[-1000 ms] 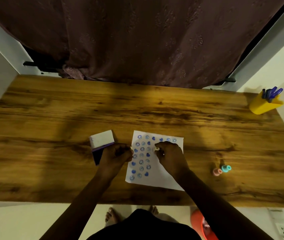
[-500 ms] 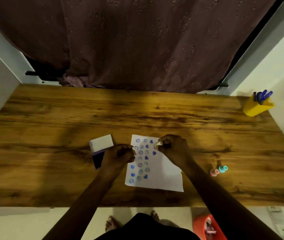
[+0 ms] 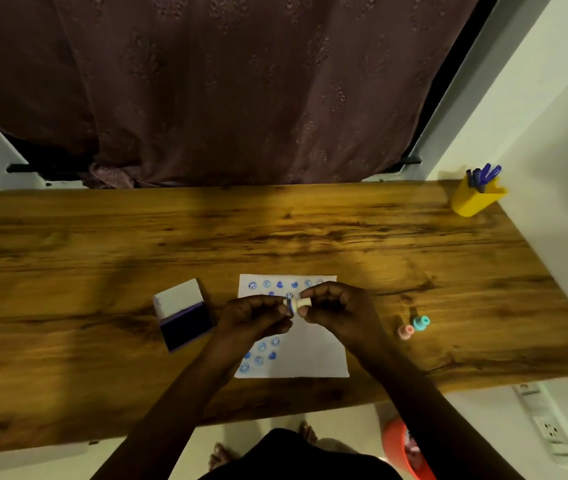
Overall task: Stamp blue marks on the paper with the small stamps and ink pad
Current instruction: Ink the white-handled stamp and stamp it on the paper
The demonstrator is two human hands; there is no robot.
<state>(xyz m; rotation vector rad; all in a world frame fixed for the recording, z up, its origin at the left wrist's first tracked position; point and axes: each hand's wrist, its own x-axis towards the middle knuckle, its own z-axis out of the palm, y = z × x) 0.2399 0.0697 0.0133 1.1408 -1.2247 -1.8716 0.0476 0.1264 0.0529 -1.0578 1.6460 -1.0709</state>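
Note:
A white paper (image 3: 313, 355) with several blue stamped marks lies near the table's front edge. Above it, my right hand (image 3: 338, 311) pinches a small cream stamp (image 3: 299, 304) held sideways, its blue inked face toward my left hand (image 3: 254, 315). My left hand's fingertips pinch that inked end of the same stamp. The open ink pad (image 3: 185, 323), dark blue with its white lid raised, sits just left of my left hand. A pink stamp (image 3: 405, 331) and a teal stamp (image 3: 421, 322) stand to the right of the paper.
A yellow pen holder (image 3: 476, 199) with blue pens stands at the table's far right corner. A dark curtain (image 3: 241, 88) hangs behind the wooden table (image 3: 102, 244). An orange bucket (image 3: 400, 448) sits on the floor at the lower right.
My right hand lifted the cream stamp off the paper and turned it sideways. My left hand moved right to meet it, and both hands now hold the stamp together above the paper.

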